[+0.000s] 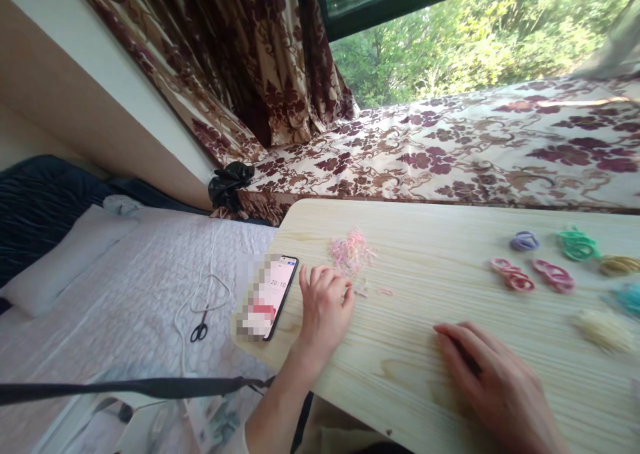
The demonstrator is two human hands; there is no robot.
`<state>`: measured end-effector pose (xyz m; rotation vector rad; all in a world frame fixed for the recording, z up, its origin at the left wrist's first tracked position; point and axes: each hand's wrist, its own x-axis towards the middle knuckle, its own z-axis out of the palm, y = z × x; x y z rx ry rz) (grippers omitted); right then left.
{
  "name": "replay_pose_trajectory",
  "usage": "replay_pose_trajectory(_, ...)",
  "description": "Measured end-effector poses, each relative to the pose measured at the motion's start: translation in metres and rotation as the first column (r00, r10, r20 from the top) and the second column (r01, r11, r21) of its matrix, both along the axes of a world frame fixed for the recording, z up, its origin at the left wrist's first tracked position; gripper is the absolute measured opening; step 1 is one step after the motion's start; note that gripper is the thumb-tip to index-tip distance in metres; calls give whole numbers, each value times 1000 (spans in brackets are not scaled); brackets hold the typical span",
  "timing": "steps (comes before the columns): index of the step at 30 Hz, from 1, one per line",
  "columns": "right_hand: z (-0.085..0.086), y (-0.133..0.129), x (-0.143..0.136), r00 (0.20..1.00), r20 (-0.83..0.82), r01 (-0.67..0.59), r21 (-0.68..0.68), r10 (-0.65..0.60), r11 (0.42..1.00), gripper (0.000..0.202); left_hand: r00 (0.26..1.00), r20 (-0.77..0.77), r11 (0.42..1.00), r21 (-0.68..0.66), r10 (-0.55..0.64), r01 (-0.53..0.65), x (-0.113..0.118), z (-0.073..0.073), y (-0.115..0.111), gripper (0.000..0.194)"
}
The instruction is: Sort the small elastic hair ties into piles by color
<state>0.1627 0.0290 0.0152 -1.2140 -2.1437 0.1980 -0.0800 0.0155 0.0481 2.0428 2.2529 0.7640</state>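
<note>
My left hand [325, 304] hovers over or rests on the pale wooden table, palm down, its bent fingers apart. Just beyond its fingertips lies a loose heap of small pink and pale elastic bands [351, 249]. A few strays, among them a pink band [385, 291], lie to the right of the hand. Lower right, my right hand [500, 381] is on the tabletop with its thumb and fingertips close together. Nothing shows at those tips; the palm side is hidden. Beyond it lie pink hair ties [553, 275], red-pink hair ties [513, 275] and a purple hair tie bundle [525, 241].
A phone [273, 297] lies at the table's left edge. Green [577, 244], yellow [620, 265] and blue bundles [629, 299] and a cream heap [604, 328] are at the right. Scissors [199, 330] and a white cord [183, 314] lie on the bed [150, 261].
</note>
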Motion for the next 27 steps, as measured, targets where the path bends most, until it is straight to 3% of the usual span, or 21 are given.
replay_pose_trajectory(5,5,-1,0,1000,-14,0,-11,0,1000,26,999,-19,998,-46,-32,31,7,-5,17,12)
replay_pose_trajectory(27,6,-1,0,1000,-16,-2,39,3,999,26,996,-40,992,-103,-79,74,12,3,20,13)
